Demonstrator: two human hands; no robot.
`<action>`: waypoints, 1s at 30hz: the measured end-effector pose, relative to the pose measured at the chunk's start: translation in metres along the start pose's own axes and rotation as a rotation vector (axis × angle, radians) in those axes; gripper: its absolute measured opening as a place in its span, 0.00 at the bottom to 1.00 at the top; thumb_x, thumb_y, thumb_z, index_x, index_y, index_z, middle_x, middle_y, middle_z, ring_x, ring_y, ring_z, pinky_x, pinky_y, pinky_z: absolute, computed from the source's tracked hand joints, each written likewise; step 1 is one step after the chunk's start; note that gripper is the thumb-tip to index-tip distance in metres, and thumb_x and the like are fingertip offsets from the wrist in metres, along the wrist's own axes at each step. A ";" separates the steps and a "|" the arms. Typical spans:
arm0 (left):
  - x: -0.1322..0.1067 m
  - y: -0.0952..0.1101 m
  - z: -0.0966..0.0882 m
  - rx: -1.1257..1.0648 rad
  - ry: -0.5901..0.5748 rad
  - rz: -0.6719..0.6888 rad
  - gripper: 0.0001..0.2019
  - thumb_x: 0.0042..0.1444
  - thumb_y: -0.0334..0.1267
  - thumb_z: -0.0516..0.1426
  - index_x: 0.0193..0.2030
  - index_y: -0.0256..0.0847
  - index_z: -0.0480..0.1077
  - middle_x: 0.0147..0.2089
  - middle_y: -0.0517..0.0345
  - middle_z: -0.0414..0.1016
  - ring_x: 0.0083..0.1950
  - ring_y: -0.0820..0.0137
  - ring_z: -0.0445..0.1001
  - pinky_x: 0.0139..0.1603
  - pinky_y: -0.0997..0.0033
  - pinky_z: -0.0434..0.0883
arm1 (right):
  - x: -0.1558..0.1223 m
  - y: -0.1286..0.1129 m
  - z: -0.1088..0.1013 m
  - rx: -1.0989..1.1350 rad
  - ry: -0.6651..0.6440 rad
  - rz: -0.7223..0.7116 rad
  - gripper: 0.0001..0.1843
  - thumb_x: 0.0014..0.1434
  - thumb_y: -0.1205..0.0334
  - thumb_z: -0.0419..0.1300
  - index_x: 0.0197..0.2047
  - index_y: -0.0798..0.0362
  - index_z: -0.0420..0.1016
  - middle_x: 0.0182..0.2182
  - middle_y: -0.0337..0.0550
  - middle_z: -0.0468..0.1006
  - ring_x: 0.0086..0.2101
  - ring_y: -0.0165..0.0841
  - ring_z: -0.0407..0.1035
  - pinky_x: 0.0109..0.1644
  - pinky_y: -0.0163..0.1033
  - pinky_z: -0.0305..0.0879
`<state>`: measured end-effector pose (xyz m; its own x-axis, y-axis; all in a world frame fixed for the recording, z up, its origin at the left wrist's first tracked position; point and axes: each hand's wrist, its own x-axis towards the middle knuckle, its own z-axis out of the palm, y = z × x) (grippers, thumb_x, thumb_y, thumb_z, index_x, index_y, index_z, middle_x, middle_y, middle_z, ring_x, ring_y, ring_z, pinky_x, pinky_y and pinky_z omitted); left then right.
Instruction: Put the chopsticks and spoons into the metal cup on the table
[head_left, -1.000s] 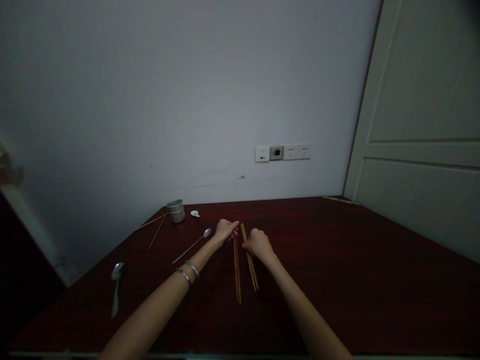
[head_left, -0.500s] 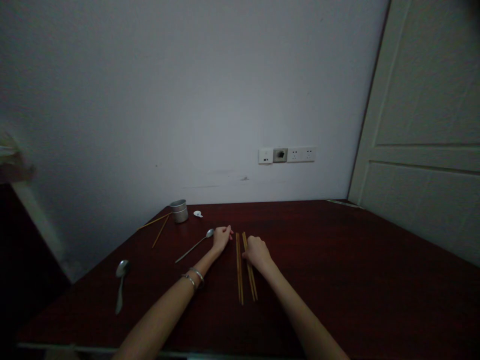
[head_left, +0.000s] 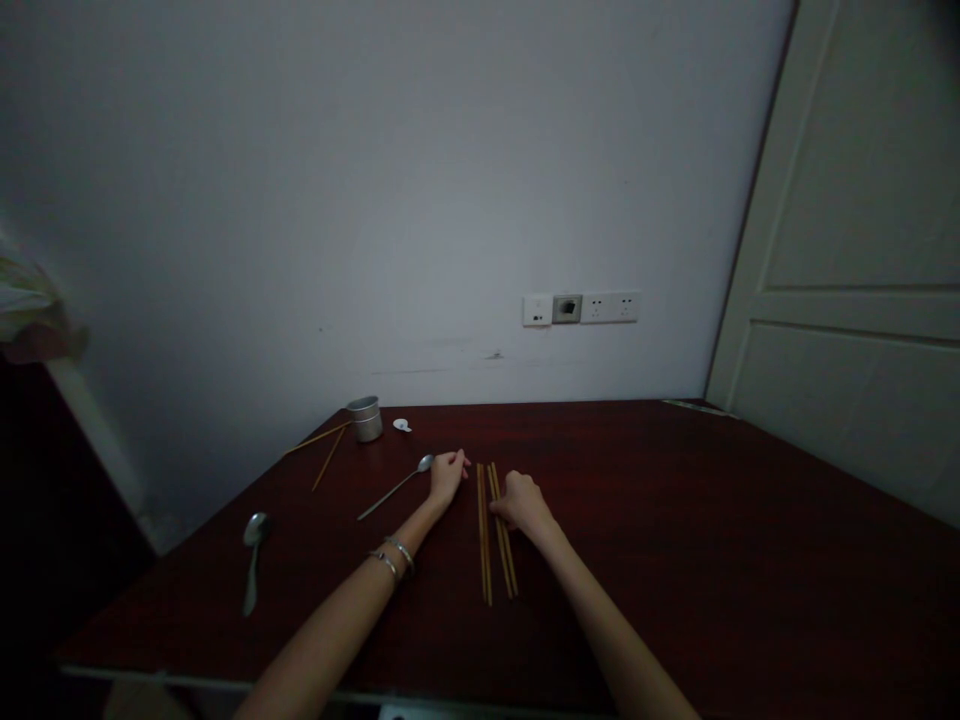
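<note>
Two pairs of wooden chopsticks lie lengthwise on the dark red table in front of me, a left pair (head_left: 484, 540) and a right pair (head_left: 507, 555), with a narrow gap between them. My right hand (head_left: 520, 502) is closed at the upper half of the right pair, its thumb and fingers against the sticks. Just left of the left pair, my left hand (head_left: 448, 477) rests on the table with fingers loosely curled and nothing visible in them. A long-handled spoon (head_left: 394, 489) lies beside that hand, its bowl close to the wrist.
A metal cup (head_left: 366, 420) stands at the back left, with two separate chopsticks (head_left: 328, 458) lying near it. Right of the cup is a small white object (head_left: 402, 425). Another spoon (head_left: 253, 565) lies at the left. Wall sockets (head_left: 596, 307) sit above the table's back edge.
The view has shifted slightly. My right hand has drawn a little off the right pair, so more of the sticks' upper ends show. My left hand stays beside the left pair.
</note>
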<state>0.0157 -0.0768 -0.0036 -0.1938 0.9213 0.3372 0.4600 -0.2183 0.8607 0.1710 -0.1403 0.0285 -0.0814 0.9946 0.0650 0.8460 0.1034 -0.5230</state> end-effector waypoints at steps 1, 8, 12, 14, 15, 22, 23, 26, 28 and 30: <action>0.000 0.000 0.000 -0.001 -0.001 -0.004 0.19 0.53 0.44 0.45 0.21 0.35 0.68 0.14 0.60 0.63 0.18 0.75 0.63 0.23 0.77 0.58 | 0.001 0.001 0.001 0.009 0.001 0.000 0.12 0.40 0.65 0.60 0.32 0.57 0.70 0.34 0.53 0.76 0.32 0.38 0.73 0.29 0.34 0.65; -0.002 0.003 -0.001 -0.005 0.004 -0.008 0.18 0.52 0.43 0.46 0.21 0.35 0.68 0.14 0.60 0.63 0.19 0.74 0.63 0.24 0.77 0.58 | 0.004 0.002 0.006 0.054 0.006 0.019 0.11 0.39 0.66 0.60 0.31 0.57 0.70 0.32 0.50 0.76 0.29 0.36 0.73 0.26 0.32 0.65; -0.002 0.002 0.000 -0.017 0.007 0.007 0.18 0.52 0.44 0.46 0.20 0.35 0.68 0.14 0.61 0.63 0.18 0.75 0.62 0.24 0.77 0.58 | 0.003 0.001 0.005 0.088 -0.010 0.008 0.10 0.40 0.66 0.61 0.30 0.57 0.70 0.31 0.50 0.76 0.27 0.35 0.73 0.25 0.32 0.65; -0.002 0.002 0.000 -0.018 0.010 0.004 0.18 0.52 0.44 0.46 0.20 0.35 0.67 0.14 0.61 0.63 0.18 0.75 0.62 0.24 0.77 0.58 | 0.004 0.001 0.005 0.108 -0.013 0.009 0.10 0.40 0.65 0.61 0.30 0.58 0.70 0.31 0.51 0.76 0.26 0.35 0.73 0.23 0.32 0.65; -0.002 0.002 0.000 -0.016 0.010 -0.002 0.18 0.52 0.44 0.46 0.20 0.35 0.67 0.14 0.60 0.63 0.18 0.75 0.62 0.24 0.77 0.58 | 0.004 0.000 0.006 0.115 -0.017 0.017 0.10 0.39 0.66 0.61 0.30 0.58 0.70 0.31 0.51 0.76 0.25 0.35 0.73 0.22 0.32 0.65; -0.002 0.002 0.000 -0.024 0.006 -0.023 0.18 0.52 0.44 0.46 0.20 0.35 0.67 0.14 0.61 0.63 0.18 0.74 0.63 0.23 0.77 0.58 | 0.005 -0.002 0.003 0.182 -0.060 0.064 0.11 0.40 0.66 0.61 0.30 0.58 0.70 0.32 0.52 0.76 0.20 0.33 0.71 0.16 0.31 0.62; -0.002 0.002 0.000 -0.023 0.002 -0.026 0.18 0.52 0.44 0.46 0.21 0.35 0.67 0.14 0.61 0.63 0.18 0.75 0.62 0.23 0.77 0.58 | 0.004 -0.002 0.001 0.187 -0.066 0.057 0.10 0.41 0.65 0.61 0.31 0.58 0.70 0.32 0.53 0.76 0.20 0.33 0.71 0.16 0.32 0.62; -0.002 0.002 0.000 -0.025 -0.015 -0.027 0.18 0.52 0.44 0.46 0.21 0.35 0.68 0.14 0.61 0.63 0.18 0.76 0.61 0.22 0.78 0.57 | 0.001 -0.002 -0.006 0.162 -0.065 0.025 0.10 0.43 0.63 0.59 0.31 0.58 0.71 0.30 0.52 0.77 0.20 0.33 0.71 0.19 0.32 0.63; -0.002 0.002 0.001 -0.032 -0.026 -0.021 0.18 0.52 0.45 0.46 0.21 0.35 0.68 0.14 0.61 0.63 0.17 0.76 0.61 0.22 0.78 0.57 | 0.001 -0.003 -0.011 0.113 -0.036 -0.009 0.10 0.43 0.63 0.58 0.31 0.58 0.71 0.29 0.52 0.77 0.22 0.34 0.72 0.23 0.32 0.63; -0.002 0.002 0.001 -0.047 -0.037 -0.020 0.19 0.52 0.45 0.47 0.20 0.35 0.67 0.14 0.62 0.62 0.17 0.76 0.60 0.22 0.78 0.57 | 0.003 -0.005 -0.016 0.069 -0.006 -0.039 0.10 0.44 0.62 0.58 0.31 0.58 0.71 0.29 0.52 0.77 0.25 0.35 0.73 0.26 0.32 0.63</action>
<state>0.0182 -0.0783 -0.0030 -0.1703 0.9367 0.3061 0.4150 -0.2135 0.8844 0.1754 -0.1375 0.0449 -0.1171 0.9898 0.0818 0.8040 0.1428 -0.5773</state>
